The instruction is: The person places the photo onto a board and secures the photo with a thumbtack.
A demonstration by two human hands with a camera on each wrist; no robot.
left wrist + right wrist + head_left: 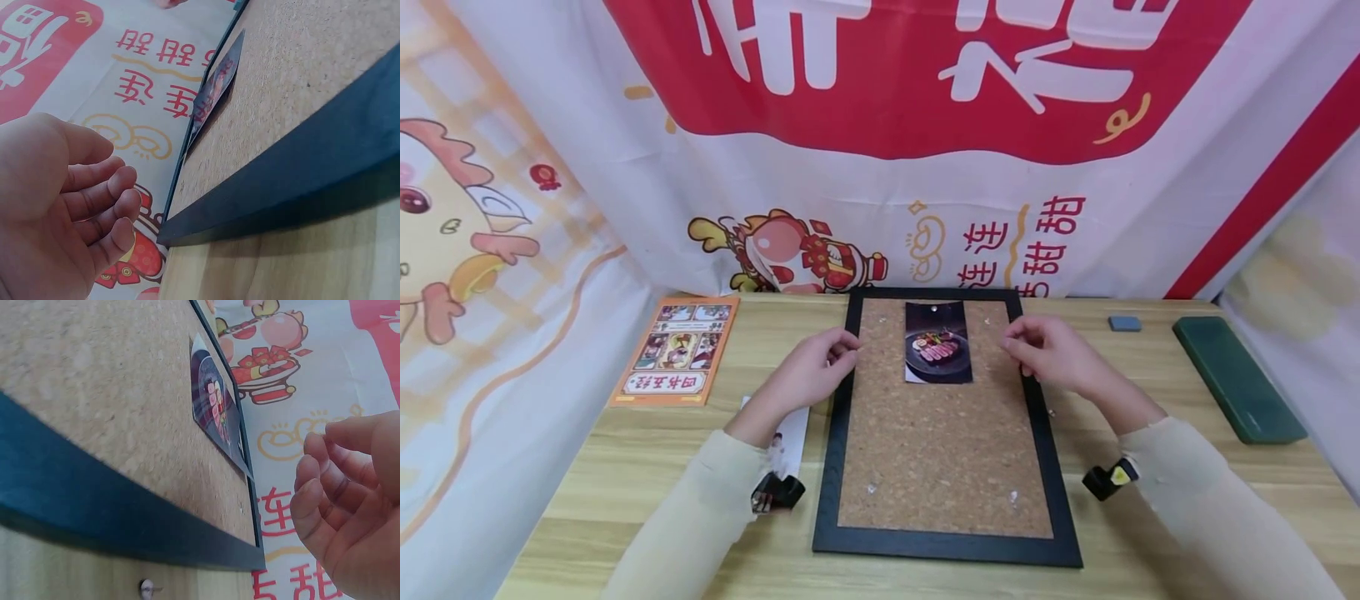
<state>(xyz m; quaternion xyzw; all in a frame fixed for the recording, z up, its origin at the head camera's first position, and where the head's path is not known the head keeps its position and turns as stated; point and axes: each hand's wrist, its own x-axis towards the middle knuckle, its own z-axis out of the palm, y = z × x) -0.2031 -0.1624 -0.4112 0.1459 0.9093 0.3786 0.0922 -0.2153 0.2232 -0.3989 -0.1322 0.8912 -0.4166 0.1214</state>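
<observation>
A cork board (947, 454) with a black frame (947, 546) lies on the table. Near its top, a photo of sliced meat on a dark plate (938, 343) has a clear push pin (934, 308) at its upper edge. My left hand (820, 364) is over the board's left side, fingers loosely bent, holding nothing. By the right side is my right hand (1051, 354), its thumb close to the index fingertip; nothing shows between them. In the right wrist view, the photo (212, 400) stands partly off the cork. Several clear push pins (872, 488) sit near the board's corners.
One loose push pin (147, 589) lies on the table right of the frame. An orange printed card (677, 350) lies at left, and a white card (792, 437) is partly under my left arm. At right are a blue-grey block (1124, 323) and a green case (1236, 377).
</observation>
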